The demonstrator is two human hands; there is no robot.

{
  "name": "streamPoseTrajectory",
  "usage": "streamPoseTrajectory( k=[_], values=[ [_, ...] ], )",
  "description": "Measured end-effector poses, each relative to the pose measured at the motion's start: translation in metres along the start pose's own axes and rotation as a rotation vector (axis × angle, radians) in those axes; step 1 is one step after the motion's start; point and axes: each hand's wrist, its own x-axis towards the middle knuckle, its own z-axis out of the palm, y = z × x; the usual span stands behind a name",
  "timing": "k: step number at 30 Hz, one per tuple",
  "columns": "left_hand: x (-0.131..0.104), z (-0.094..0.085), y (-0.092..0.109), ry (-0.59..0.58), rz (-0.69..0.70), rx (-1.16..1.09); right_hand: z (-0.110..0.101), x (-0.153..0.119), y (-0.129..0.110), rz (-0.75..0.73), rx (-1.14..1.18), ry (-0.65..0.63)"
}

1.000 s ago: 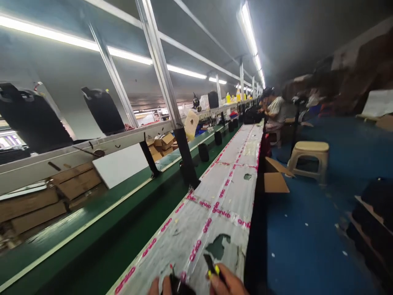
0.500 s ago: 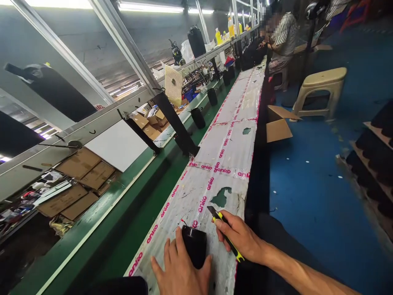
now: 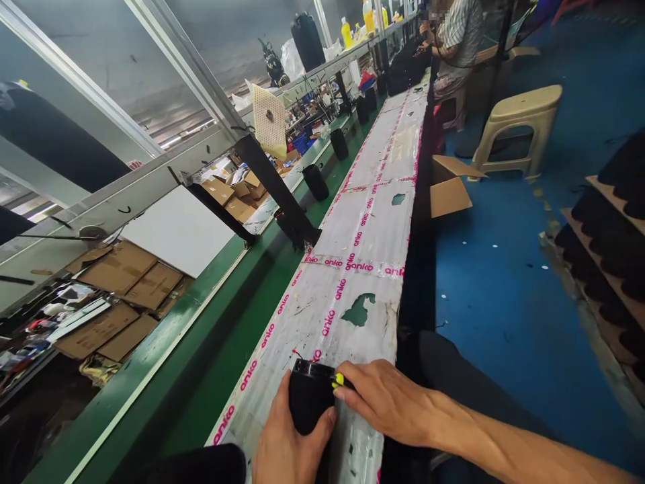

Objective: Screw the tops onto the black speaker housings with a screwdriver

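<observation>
A black fabric-covered cylinder [image 3: 311, 403] with a shiny black rim stands near the front of the covered bench. My left hand [image 3: 289, 437] is wrapped around it from the near side, thumb on the right and fingers on the left. A small red-tipped wire [image 3: 297, 353] pokes out beyond the far side of the rim. My right hand [image 3: 383, 400] grips a black-and-yellow utility knife [image 3: 339, 380], its yellow part close against the right side of the rim. The blade cannot be made out, and most of the handle is hidden in my fingers.
The bench's white covering [image 3: 363, 235] carries pink "anko" tape and torn holes. Left of it runs a green conveyor [image 3: 201, 363] with several black cylinders [image 3: 316, 181]. To the right are a beige stool [image 3: 519, 128] and an open carton [image 3: 451, 196]. A person [image 3: 456, 47] sits farther along.
My right hand has brought the knife left and down to the cylinder's rim. My left hand now wraps the cylinder, which stands more upright with its rim showing. The view has shifted slightly.
</observation>
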Motion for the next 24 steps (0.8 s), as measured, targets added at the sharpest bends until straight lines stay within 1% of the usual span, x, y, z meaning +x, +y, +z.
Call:
streamPoseTrajectory(
  k=[2,4,7,11,17,21,24],
  values=[
    [0.0002,-0.0008,0.0005,0.005,0.003,0.0,0.0011,0.0007,-0.0019,-0.089,-0.103,-0.027],
    [0.0002,-0.0008,0.0007,-0.003,-0.015,0.022,0.0002,0.0028,-0.0038,-0.127,-0.163,-0.031],
    [-0.0001,-0.0001,0.0005,-0.019,-0.013,0.039,-0.0005,0.0036,-0.0063,-0.111,-0.213,-0.055],
    [-0.0008,0.0006,-0.0001,-0.004,-0.017,0.04,0.0004,0.0017,-0.0077,-0.07,-0.219,-0.102],
    [0.0,0.0016,-0.0009,-0.019,-0.023,0.077,-0.0019,0.0045,-0.0083,-0.085,-0.228,-0.038],
    [-0.0002,0.0007,-0.0013,-0.032,-0.015,0.057,0.0003,0.0028,-0.0071,-0.07,-0.192,-0.112],
    [-0.0003,0.0,-0.0015,-0.028,-0.007,0.049,0.0026,-0.0023,-0.0063,-0.055,-0.212,-0.119]
  ],
)
